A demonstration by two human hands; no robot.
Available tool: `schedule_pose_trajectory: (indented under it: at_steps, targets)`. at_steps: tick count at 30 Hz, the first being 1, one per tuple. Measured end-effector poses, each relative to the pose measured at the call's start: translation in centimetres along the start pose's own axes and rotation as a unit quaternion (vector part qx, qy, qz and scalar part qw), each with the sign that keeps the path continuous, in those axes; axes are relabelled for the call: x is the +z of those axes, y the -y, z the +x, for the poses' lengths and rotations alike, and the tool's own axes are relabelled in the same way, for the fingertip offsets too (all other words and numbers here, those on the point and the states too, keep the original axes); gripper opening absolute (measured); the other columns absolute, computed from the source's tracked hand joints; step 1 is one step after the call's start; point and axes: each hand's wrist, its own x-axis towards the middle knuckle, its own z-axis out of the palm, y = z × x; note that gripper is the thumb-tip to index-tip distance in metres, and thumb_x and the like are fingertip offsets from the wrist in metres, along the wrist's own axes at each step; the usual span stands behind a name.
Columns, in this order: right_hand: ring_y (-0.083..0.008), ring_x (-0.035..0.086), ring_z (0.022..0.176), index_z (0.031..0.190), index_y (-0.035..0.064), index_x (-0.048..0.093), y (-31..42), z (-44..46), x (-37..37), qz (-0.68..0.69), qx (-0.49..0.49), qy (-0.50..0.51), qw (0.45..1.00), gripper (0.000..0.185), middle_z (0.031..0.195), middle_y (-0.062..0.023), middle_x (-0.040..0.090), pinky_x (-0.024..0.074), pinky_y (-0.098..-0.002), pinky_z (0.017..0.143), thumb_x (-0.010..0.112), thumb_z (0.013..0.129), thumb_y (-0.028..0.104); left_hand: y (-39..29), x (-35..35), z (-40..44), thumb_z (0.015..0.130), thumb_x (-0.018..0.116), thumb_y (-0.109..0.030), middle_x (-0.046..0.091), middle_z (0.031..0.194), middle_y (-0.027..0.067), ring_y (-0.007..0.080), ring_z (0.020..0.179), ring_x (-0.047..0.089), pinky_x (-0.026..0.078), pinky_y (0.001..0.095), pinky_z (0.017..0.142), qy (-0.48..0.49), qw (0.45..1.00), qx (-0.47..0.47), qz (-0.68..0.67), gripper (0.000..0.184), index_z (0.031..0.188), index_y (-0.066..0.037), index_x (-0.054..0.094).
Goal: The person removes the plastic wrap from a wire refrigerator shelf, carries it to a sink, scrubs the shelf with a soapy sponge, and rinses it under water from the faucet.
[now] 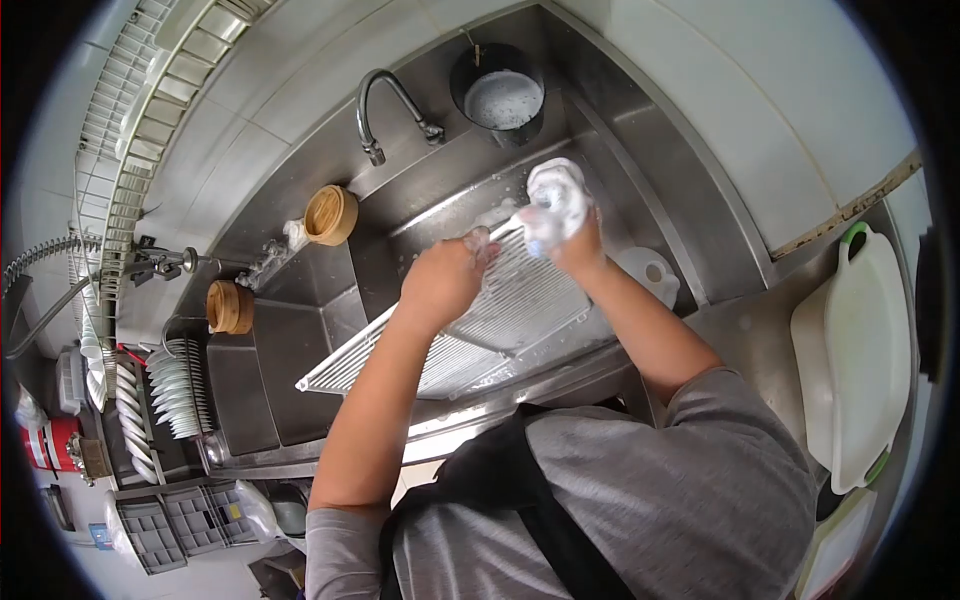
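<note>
A white wire rack (460, 358) lies tilted across the sink, its slats wet and soapy. My left hand (445, 280) is closed around the rack's upper edge, with suds on the fingers. Against the rack's far right corner, my right hand (580, 245) grips a foam-covered wad (558, 192). Thick white lather hides whether that wad is a sponge or a cloth, and covers part of the fingers. Both hands are above the metal sink basin (440, 215).
Behind the sink are a curved faucet (375, 115) and a dark pot (503, 98) of suds. Two bamboo steamers (331, 215) stand at left, near a rack of plates (180, 388). White tubs with green handles (868, 350) lean at right.
</note>
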Motion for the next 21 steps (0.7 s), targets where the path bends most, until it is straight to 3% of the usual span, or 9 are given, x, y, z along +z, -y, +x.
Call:
schedule_pose_trajectory:
  at_steps: [2, 4, 7, 9, 15, 16, 18, 20, 21]
  targets:
    - [-0.0328, 0.056, 0.079, 0.08, 0.0013, 0.054, -2.2, -2.5, 0.1, -0.001, 0.029, 0.016, 0.999, 0.027, 0.082, -0.0178, 0.054, 0.0439, -0.0405, 0.068, 0.055, 0.084, 0.028, -0.6, -0.7, 0.0, 0.092, 0.048, -0.032, 0.062, 0.079, 0.0231, 0.0415, 0.075, 0.061, 0.047, 0.0495, 0.066, -0.009, 1.0, -0.029, 0.007, 0.027, 0.095, -0.006, 0.055]
    - [-0.036, 0.056, 0.082, 0.081, 0.0014, 0.055, -7.1, -6.7, -0.1, -0.163, 0.057, 0.037, 0.984, 0.025, 0.083, -0.0201, 0.056, 0.0445, -0.0412, 0.073, 0.052, 0.086, 0.026, -0.8, -0.9, 0.0, 0.092, 0.048, -0.033, 0.062, 0.077, 0.0219, 0.0407, 0.075, 0.061, 0.047, 0.0494, 0.065, 0.004, 0.999, -0.038, 0.015, 0.026, 0.096, -0.008, 0.056]
    - [-0.036, 0.056, 0.097, 0.099, 0.0012, 0.061, -9.0, -8.8, -1.4, -0.004, 0.257, 0.072, 0.964, 0.029, 0.101, -0.0209, 0.059, 0.0436, -0.0394, 0.083, 0.043, 0.089, 0.022, -0.7, -0.7, -0.2, 0.092, 0.047, -0.034, 0.062, 0.076, 0.0212, 0.0401, 0.074, 0.061, 0.047, 0.0492, 0.064, -0.009, 0.999, -0.04, 0.021, 0.027, 0.095, -0.008, 0.056]
    - [-0.0274, 0.053, 0.111, 0.121, 0.0035, 0.056, -4.3, -5.1, -2.3, 0.079, 0.433, 0.137, 0.887, 0.042, 0.115, -0.0166, 0.059, 0.0387, -0.0346, 0.095, 0.037, 0.093, 0.028, -1.0, -0.9, 0.0, 0.092, 0.047, -0.035, 0.062, 0.077, 0.0208, 0.0398, 0.074, 0.061, 0.047, 0.0489, 0.064, 0.024, 0.998, -0.043, 0.036, 0.027, 0.096, -0.009, 0.056]
    - [-0.0196, 0.038, 0.128, 0.135, 0.0052, 0.043, -4.1, 2.0, -3.4, 0.234, 0.49, 0.367, 0.755, 0.047, 0.137, -0.0112, 0.042, 0.0279, -0.0306, 0.105, 0.041, 0.095, 0.029, -1.6, -0.4, -0.4, 0.092, 0.048, -0.035, 0.062, 0.074, 0.0204, 0.0397, 0.072, 0.061, 0.048, 0.0482, 0.063, 0.026, 0.999, -0.018, 0.034, 0.028, 0.094, -0.009, 0.058]
    - [-0.0187, 0.044, 0.122, 0.134, 0.0041, 0.044, -3.8, -0.4, -3.2, 0.246, 0.47, 0.272, 0.803, 0.047, 0.134, -0.0093, 0.047, 0.0328, -0.03, 0.101, 0.043, 0.093, 0.027, -1.6, -0.6, -0.6, 0.092, 0.048, -0.035, 0.062, 0.074, 0.0204, 0.0397, 0.072, 0.061, 0.048, 0.0482, 0.063, 0.023, 0.999, -0.019, 0.033, 0.028, 0.094, -0.009, 0.058]
    - [-0.0176, 0.046, 0.122, 0.138, 0.0046, 0.038, -9.0, -6.0, -3.3, 0.231, 0.401, 0.233, 0.855, 0.049, 0.137, -0.0062, 0.045, 0.0342, -0.0284, 0.102, 0.043, 0.093, 0.023, -1.5, -0.9, -1.3, 0.091, 0.05, -0.034, 0.062, 0.072, 0.0195, 0.04, 0.07, 0.061, 0.048, 0.0477, 0.062, -0.027, 0.998, -0.021, 0.058, 0.027, 0.094, -0.009, 0.059]
    - [-0.0146, 0.047, 0.12, 0.137, 0.0044, 0.04, -6.6, -6.7, -4.1, 0.293, 0.61, 0.171, 0.716, 0.048, 0.134, -0.0076, 0.048, 0.036, -0.0281, 0.101, 0.042, 0.095, 0.026, -0.8, -1.6, -2.4, 0.089, 0.053, -0.032, 0.062, 0.07, 0.0191, 0.0397, 0.068, 0.06, 0.047, 0.0471, 0.06, -0.04, 0.998, -0.019, 0.054, 0.024, 0.096, -0.01, 0.06]
    - [-0.0151, 0.048, 0.119, 0.135, 0.004, 0.042, -5.8, -6.1, -4.1, 0.274, 0.586, 0.21, 0.733, 0.047, 0.132, -0.0075, 0.05, 0.037, -0.0285, 0.1, 0.042, 0.095, 0.028, -0.7, -2.0, -3.2, 0.089, 0.055, -0.031, 0.061, 0.07, 0.0193, 0.0395, 0.068, 0.06, 0.047, 0.0469, 0.059, -0.076, 0.997, -0.007, 0.027, 0.024, 0.096, -0.009, 0.06]
